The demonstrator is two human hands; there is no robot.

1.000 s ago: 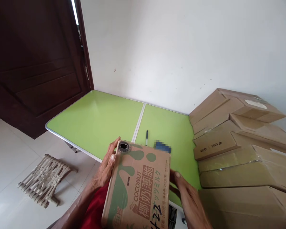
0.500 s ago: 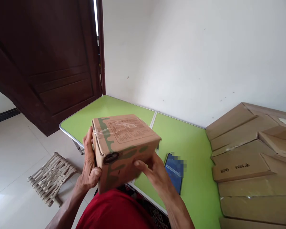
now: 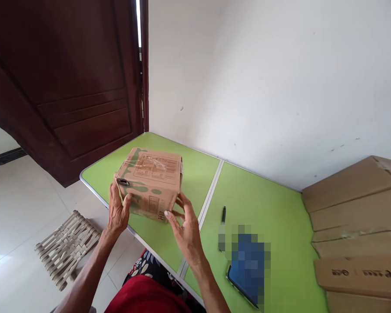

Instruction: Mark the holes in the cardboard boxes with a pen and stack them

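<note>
A brown cardboard box (image 3: 153,182) with green printed patches and clear tape on its top is held over the left half of the green folding table (image 3: 244,191). My left hand (image 3: 119,211) presses on its left side, thumb on the front face. At the lower right corner my right hand (image 3: 185,221) grips it, thumb in front and fingers round the side. A dark oval hand hole shows near the box's front left corner. Whether the underside touches the table I cannot tell.
A phone (image 3: 246,278), partly blurred, and a black pen (image 3: 223,215) lie on the table's right half. Flattened cardboard (image 3: 355,226) is stacked at the right. A woven stool (image 3: 68,248) stands on the floor at left, near a dark door (image 3: 84,87).
The box has moved away from my body and leftward over the table, both hands still on it. The view has shifted, and the pen has come into sight.
</note>
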